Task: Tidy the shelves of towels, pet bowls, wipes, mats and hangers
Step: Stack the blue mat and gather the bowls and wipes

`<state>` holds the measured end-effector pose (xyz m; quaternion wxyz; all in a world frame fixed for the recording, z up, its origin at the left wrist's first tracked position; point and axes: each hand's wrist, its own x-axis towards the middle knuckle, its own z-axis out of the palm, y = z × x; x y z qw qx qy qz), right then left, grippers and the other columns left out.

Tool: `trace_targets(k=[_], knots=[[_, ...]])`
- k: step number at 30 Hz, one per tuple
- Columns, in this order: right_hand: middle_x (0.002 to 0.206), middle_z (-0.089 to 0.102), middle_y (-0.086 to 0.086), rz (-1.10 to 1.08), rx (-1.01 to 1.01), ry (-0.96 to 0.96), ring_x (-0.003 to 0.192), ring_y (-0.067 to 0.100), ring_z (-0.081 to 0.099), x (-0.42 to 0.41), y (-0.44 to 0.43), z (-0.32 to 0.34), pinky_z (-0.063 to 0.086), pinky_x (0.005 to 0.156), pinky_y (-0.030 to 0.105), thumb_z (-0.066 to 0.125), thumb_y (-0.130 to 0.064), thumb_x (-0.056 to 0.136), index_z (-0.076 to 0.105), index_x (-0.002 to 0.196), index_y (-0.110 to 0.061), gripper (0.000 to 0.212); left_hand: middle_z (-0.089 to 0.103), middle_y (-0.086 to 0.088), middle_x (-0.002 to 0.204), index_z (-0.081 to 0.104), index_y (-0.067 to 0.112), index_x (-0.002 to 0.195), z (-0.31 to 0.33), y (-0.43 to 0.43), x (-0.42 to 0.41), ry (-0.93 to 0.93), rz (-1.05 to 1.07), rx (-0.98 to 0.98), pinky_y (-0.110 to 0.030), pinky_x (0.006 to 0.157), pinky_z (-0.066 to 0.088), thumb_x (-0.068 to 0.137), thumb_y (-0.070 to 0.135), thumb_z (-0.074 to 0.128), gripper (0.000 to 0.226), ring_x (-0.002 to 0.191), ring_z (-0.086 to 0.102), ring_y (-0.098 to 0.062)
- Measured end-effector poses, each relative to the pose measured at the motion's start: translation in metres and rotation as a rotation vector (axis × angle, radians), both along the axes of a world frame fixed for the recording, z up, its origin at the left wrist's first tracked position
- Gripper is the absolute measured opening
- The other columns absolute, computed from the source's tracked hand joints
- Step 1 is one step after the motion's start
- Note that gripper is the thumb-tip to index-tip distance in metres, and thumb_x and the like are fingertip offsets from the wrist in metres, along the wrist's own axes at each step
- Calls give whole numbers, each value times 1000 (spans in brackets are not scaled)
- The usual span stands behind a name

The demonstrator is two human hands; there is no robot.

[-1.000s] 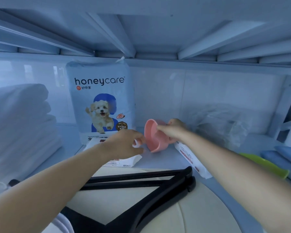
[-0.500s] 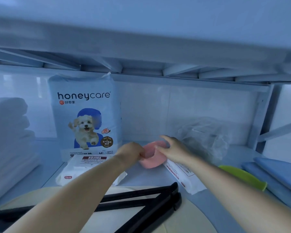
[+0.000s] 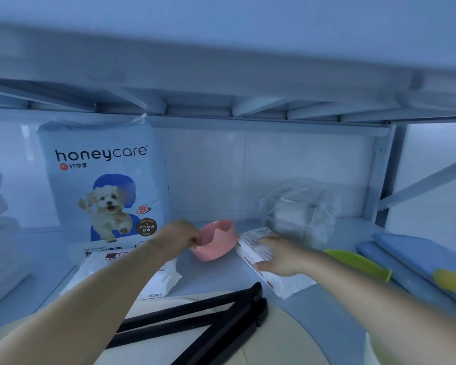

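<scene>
Pink round plastic pet bowl (image 3: 216,243) is seen just right of the tall white-and-blue honeycare pad pack (image 3: 103,185), tipped so that its mouth faces up and toward that pack, and its rim on that side is gripped by the curled fingers of the left hand (image 3: 178,237). Further right of the pad pack, beyond the bowl, a white flat wipes pack (image 3: 253,248) is grasped across its width by the right hand (image 3: 279,256), its long axis running from the back forward and away from the pad pack. In front of the pad pack, black plastic hangers (image 3: 195,320) are laid on a cream round mat (image 3: 221,346).
</scene>
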<state>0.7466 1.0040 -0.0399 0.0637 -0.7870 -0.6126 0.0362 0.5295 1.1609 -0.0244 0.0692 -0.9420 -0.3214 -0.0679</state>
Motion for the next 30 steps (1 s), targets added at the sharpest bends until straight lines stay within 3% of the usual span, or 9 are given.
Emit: trace_targets(k=[3,8,11,16,21,24,27,30], knots=[[155,17,-12,6,5,69,142,10,18,6,-15,0,23,115,32,59,-65,74,25,144,-37,83,61,-6,107,66,18,106,4,2,0,62,-30,33,-28,84,43,93,23,51,20,101,57,-22],[157,-1,-14,26,-91,16,145,9,4,6,-34,4,14,117,30,65,-65,69,7,148,-38,102,55,-4,107,63,18,106,1,7,-9,162,-81,114,-27,81,40,96,23,42,24,100,55,-19],[157,5,-15,15,-56,44,143,6,12,7,-35,4,20,114,26,68,-57,69,13,147,-40,97,52,-4,100,61,18,94,0,10,-14,205,-82,105,-25,76,36,93,18,45,16,95,52,-20],[150,28,-17,2,30,164,135,6,33,3,-35,8,32,104,20,69,-46,73,28,142,-44,80,57,-1,110,66,23,108,-4,12,-16,86,-96,92,-25,85,40,92,21,49,23,105,53,-17],[123,57,-21,-125,192,558,107,4,58,-4,-28,7,47,94,26,65,-51,65,49,124,-49,61,58,8,112,61,29,114,-5,2,-20,-75,-16,35,-28,84,46,89,38,55,27,106,53,-12],[107,67,-15,-140,248,820,96,8,65,-11,-26,10,54,84,32,58,-45,76,60,109,-46,33,58,11,113,58,39,112,-2,-19,-18,-214,-66,-58,-27,84,45,86,41,59,26,103,53,-10],[105,69,-3,-156,234,1101,94,19,66,-21,-28,9,56,81,47,52,-33,89,63,106,-36,21,61,14,105,59,42,106,-3,-39,-7,-281,-177,-128,-23,84,44,87,31,59,22,94,54,-2],[110,66,5,-167,210,1229,98,29,64,-26,-27,8,55,79,51,48,-27,93,62,108,-27,20,59,18,107,61,36,113,-12,-51,7,-315,-266,-227,-11,87,38,85,46,54,31,92,48,14]])
